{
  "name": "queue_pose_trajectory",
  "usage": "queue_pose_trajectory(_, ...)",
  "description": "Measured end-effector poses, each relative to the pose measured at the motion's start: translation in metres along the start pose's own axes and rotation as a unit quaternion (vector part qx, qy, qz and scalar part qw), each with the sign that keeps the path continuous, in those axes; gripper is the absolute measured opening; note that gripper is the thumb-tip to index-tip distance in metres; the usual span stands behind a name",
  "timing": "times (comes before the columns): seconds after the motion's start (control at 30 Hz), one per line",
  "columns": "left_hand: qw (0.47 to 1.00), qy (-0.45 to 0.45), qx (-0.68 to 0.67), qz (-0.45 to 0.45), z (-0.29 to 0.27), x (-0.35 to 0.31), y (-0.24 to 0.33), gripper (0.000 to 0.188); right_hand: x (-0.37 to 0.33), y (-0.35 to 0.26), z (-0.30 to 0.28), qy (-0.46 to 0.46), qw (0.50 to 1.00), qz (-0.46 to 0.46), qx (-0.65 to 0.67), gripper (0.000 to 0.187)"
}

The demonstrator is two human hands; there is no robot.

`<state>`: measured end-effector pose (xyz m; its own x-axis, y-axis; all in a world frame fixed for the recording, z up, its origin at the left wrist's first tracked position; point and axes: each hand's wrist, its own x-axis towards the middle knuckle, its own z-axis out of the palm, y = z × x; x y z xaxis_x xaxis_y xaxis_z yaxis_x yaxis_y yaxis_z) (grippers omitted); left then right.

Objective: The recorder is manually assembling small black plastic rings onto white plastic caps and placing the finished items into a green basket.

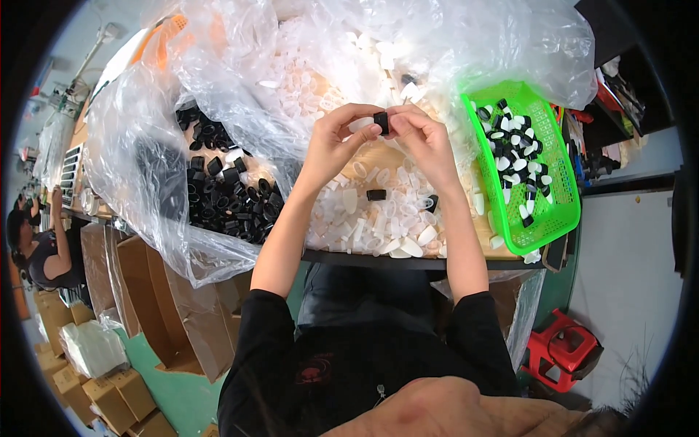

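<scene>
Over the middle of the table my two hands meet fingertip to fingertip. A small black plastic cap (381,122) is pinched between them. My left hand (335,138) is closed, its thumb and fingers at the cap's left side, with a whitish oval piece (360,124) showing beside it. Whether that piece is joined to the cap I cannot tell. From the right, my right hand (424,142) closes its thumb and fingertips on the cap. Below them lie loose white and translucent oval pieces (397,226) and a single black cap (376,195).
Loose black caps (226,193) lie left in a clear plastic bag (145,160). More clear bagging (510,36) and translucent parts cover the back. To the right, a green basket (571,197) holds black-and-white pieces. Cardboard boxes (156,306), a red stool (557,349) and another person (47,255) are nearby.
</scene>
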<state>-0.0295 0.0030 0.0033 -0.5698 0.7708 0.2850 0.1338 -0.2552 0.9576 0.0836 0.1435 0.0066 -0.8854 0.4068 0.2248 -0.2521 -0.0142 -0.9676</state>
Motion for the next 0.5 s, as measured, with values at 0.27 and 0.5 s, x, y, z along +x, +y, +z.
queue_pose_trajectory(0.27, 0.984, 0.027, 0.147, 0.099, 0.001, 0.0, -0.008, 0.025, 0.0, -0.007, -0.004, -0.024, 0.973, -0.1, -0.205, 0.009)
queue_pose_trajectory(0.5, 0.988, 0.133, 0.009, 0.076, -0.011, 0.003, -0.01, 0.026, 0.0, 0.012, 0.016, 0.078, 0.988, -0.103, -0.081, 0.006)
